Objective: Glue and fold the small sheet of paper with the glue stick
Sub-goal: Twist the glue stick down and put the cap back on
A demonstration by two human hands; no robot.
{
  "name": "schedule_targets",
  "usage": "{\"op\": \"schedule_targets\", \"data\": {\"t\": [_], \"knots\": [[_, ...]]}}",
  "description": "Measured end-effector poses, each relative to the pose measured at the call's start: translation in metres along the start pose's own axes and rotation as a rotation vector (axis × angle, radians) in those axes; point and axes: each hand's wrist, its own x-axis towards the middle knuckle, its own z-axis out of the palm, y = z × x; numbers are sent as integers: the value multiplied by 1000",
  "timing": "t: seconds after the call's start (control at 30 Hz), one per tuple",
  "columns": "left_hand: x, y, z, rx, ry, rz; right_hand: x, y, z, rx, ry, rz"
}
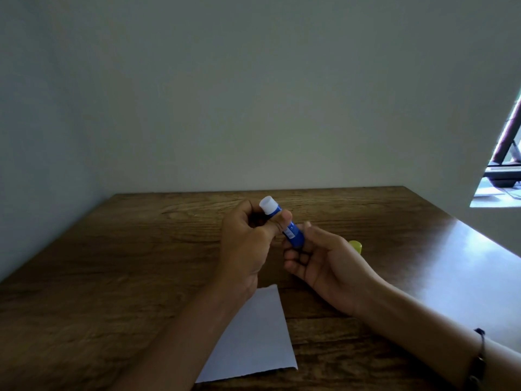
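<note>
Table [112,277] first, w/ paper [253,334] flat below the hands. Left hand [245,244] wraps the glue stick [282,221] above the paper, right hand [318,258] pinches its base. Imo twist slowly, just a bit of glue. Cap [355,246] sits right of the paper.

There is a single view, taken from a wide-angle camera on the person's head. It looks forward and somewhat down across a wooden table [118,277] towards a plain wall [253,94] that fills the upper half of the picture. Both forearms enter from the bottom edge, and the left hand [248,244] and right hand [324,261] meet near the middle, close to the lens. The table's far edge runs straight along the wall, while its near part passes out of the bottom of the picture. A lit window opening [504,165] sits at the right border. The lens bends lines near the edges.
</note>
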Motion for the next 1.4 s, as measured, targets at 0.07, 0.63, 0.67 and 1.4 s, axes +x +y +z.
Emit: {"op": "schedule_targets", "data": {"t": [0.07, 0.63, 0.67, 1.4], "knots": [[0, 0, 0, -1, 1, 3, 0, 0, 0, -15, 22, 30], [-1, 0, 1, 36, -11, 16, 0, 0, -1, -69, 42, 28], [-1, -1, 1, 45, -8, 14, 1, 0, -2, -65, 44, 10], [-10, -2, 5, 426, -211, 208, -11, -45, -14, -1651, 259, -832]]}}
